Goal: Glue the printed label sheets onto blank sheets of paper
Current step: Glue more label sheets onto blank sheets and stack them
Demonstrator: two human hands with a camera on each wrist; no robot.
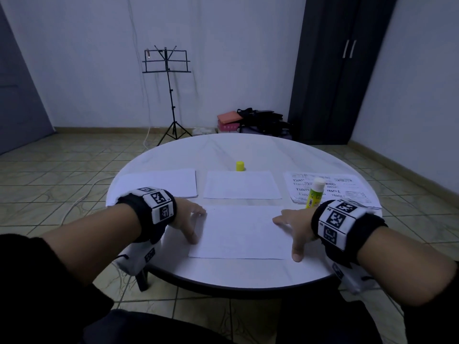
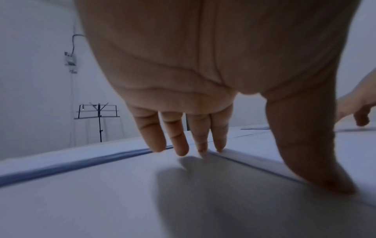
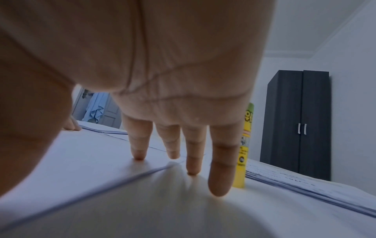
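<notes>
Two hands: left hand [image 1: 190, 219], right hand [image 1: 294, 228] | one glue stick [image 1: 315, 193] | one cap [image 1: 240, 166]

Matt paper sheet [image 1: 239, 232], glossy table [image 1: 248, 271]

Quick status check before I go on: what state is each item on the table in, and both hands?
Glue stick: upright, uncapped, beside the printed stack.
Yellow cap: off, standing alone at the far side.
Near sheet: flat, face not printed.
Printed label stack: flat, stacked.
Blank stack: flat, untouched.
Middle sheet: flat, blank side up.
Left hand: fingers straight, on the near sheet's left edge.
Right hand: fingers spread, at its right edge.
</notes>
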